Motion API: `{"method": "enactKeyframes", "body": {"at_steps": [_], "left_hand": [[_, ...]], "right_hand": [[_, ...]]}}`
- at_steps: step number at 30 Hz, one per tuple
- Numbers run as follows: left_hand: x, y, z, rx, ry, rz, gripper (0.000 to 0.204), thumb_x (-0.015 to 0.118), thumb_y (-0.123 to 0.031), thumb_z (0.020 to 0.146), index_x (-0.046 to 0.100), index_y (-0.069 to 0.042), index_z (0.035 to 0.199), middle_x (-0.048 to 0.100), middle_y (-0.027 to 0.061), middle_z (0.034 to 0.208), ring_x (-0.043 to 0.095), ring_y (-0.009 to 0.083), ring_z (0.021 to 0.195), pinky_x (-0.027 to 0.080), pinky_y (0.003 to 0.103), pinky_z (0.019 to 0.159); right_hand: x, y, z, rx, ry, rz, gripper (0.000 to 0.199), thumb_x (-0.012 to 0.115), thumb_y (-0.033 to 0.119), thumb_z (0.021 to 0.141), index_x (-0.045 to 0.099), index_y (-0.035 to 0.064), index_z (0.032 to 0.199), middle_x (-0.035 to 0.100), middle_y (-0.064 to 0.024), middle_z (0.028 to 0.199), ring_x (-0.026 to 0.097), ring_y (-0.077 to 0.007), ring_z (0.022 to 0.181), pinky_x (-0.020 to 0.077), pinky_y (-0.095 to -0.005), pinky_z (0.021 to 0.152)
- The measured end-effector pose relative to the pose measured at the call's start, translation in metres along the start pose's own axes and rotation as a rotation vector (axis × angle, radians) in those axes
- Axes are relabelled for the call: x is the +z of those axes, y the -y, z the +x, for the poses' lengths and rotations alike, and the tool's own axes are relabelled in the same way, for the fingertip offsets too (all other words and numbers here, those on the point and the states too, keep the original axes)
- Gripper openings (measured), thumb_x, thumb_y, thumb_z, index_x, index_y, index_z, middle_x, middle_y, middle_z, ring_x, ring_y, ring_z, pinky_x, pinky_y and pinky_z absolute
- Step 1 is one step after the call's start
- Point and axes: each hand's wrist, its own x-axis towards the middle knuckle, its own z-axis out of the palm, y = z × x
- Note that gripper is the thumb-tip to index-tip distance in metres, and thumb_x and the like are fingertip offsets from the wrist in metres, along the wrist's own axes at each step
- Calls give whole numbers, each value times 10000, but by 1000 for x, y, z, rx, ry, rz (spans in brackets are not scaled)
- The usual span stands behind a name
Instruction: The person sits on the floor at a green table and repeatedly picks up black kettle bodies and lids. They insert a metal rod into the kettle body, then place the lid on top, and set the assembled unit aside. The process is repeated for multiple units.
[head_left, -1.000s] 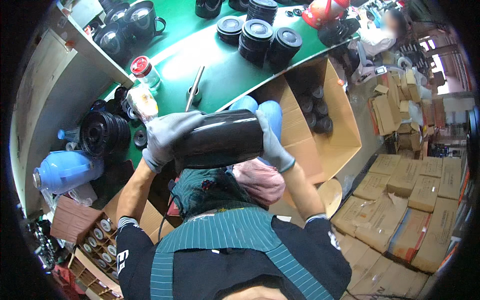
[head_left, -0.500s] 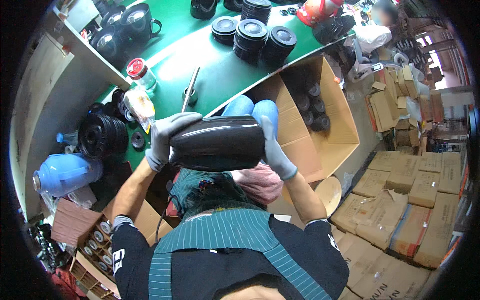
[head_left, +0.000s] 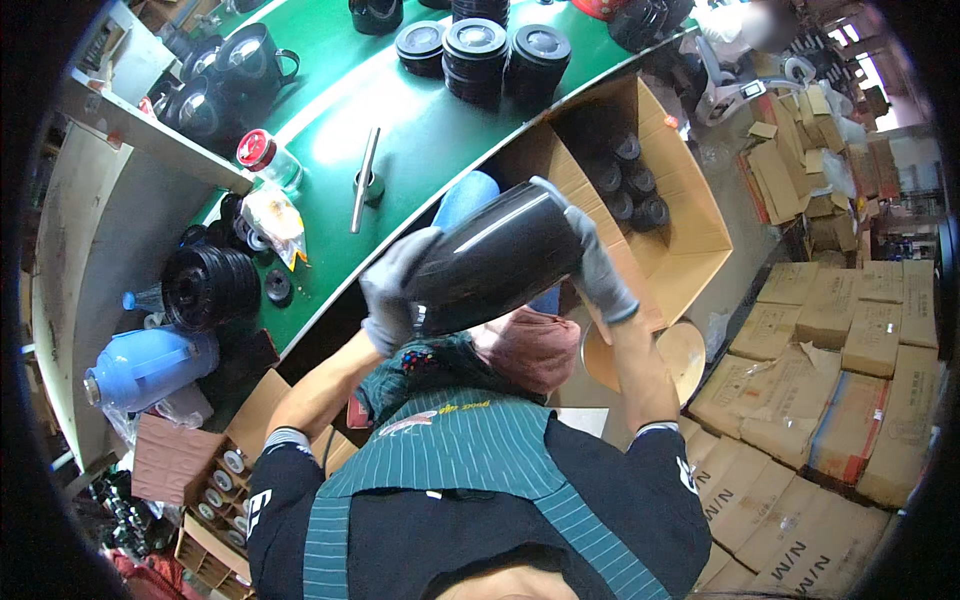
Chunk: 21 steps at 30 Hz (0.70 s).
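Gripping black cylinder (head_left: 497, 257), gloved fingers (head_left: 590, 262) at both ends

My green worktop (head_left: 440, 150) carried 3 stacks of black lids (head_left: 482, 50), a metal rod (head_left: 364, 178), a red-capped jar (head_left: 266, 158) and 2 black jugs (head_left: 225, 75).

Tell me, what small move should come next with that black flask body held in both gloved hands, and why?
Probably lower it toward the open cardboard box. The black flask body is held tilted in the air, the left hand at its lower end and the right hand at its upper end, and similar black pieces already stand in that box just beyond it.
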Motion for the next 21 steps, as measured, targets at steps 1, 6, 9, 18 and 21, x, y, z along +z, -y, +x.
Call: {"method": "enactKeyframes", "body": {"at_steps": [1,6,9,18,21], "left_hand": [[13,6,-15,28,83,7,649,831,-89,807,646,-19,1425,731,226,1282,754,400,1125,606,450,974],[-14,59,-3,367,687,235,807,865,-170,791,544,-17,1515,635,247,1428,632,448,1280,528,527,1093],[8,121,14,-76,21,582,690,805,-252,889,556,-42,1497,647,226,1391,628,457,1266,518,529,1082],[6,75,100,-345,461,-174,527,747,-156,1039,604,6,1520,774,120,1268,689,113,1154,576,343,1002],[4,4,126,-376,924,-386,530,741,-80,1011,605,-2,1517,776,97,1251,682,136,1124,564,343,1030]], "right_hand": [[-18,2,5,-20,14,-55,714,563,464,1116,441,6,1651,557,-98,1595,536,-199,1445,369,-359,1257],[-18,4,-1,-171,172,-794,730,891,300,790,660,61,1441,640,-166,1463,603,-303,1372,448,-412,1194],[3,-44,4,-338,236,-937,806,923,324,753,640,62,1461,616,-193,1497,573,-358,1411,428,-456,1219],[6,-67,3,-134,-129,254,1114,508,826,996,198,48,1731,479,-262,1630,510,-374,1487,351,-494,1277],[7,-60,8,-88,-260,557,1087,492,829,998,223,63,1720,544,-268,1571,582,-360,1421,422,-502,1242]]}}
